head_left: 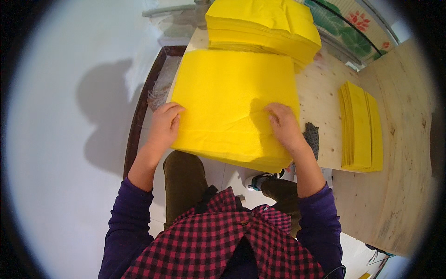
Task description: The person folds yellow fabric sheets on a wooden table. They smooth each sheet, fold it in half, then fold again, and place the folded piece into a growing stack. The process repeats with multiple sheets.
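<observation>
A stack of yellow cloth-like sheets (227, 88) lies in front of me, its near edge jutting past the table's front edge. My left hand (165, 123) is closed at the left edge of the top sheet, thumb and fingers bent together. Over the right part of the same sheet, my right hand (284, 123) is closed in a pinch, its fingertips at the fabric. A faint crease runs across the sheet between the two hands. Whether each pinch takes one layer or more is hidden.
Behind stands a taller yellow pile (260, 28). Narrow folded yellow bundles (362, 128) lie at the right, beside an upright wooden board (395, 139). A dark grey textured cloth (311, 137) sits by my right wrist. At left are a brown frame edge (141, 109) and white wall (60, 139).
</observation>
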Demonstrator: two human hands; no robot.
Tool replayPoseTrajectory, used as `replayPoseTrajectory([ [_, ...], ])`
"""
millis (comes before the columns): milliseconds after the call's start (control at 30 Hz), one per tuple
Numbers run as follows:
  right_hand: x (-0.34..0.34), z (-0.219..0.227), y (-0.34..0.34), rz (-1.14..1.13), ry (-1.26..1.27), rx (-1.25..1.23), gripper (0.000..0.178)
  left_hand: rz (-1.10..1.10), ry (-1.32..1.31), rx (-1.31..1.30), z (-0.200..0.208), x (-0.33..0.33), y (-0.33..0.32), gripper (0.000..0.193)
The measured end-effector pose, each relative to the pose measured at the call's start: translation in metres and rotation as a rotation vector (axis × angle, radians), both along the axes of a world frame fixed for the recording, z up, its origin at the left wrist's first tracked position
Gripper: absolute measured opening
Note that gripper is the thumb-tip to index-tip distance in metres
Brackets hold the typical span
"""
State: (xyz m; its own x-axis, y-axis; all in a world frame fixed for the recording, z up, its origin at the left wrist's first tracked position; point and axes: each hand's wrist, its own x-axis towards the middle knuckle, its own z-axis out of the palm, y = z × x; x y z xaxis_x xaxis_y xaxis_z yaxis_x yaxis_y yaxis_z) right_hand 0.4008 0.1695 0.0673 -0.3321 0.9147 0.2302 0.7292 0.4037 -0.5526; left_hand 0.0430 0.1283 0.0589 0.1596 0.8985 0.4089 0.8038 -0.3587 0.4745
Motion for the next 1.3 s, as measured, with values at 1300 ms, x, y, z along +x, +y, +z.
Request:
replayPoseTrajectory([
  [1300, 0.049, -0.012, -0.054, -0.54, 0.843, -0.317, 0.019, 0.113, -0.076, -0.074, 0.011, 0.019, -0.027, 0.034],
])
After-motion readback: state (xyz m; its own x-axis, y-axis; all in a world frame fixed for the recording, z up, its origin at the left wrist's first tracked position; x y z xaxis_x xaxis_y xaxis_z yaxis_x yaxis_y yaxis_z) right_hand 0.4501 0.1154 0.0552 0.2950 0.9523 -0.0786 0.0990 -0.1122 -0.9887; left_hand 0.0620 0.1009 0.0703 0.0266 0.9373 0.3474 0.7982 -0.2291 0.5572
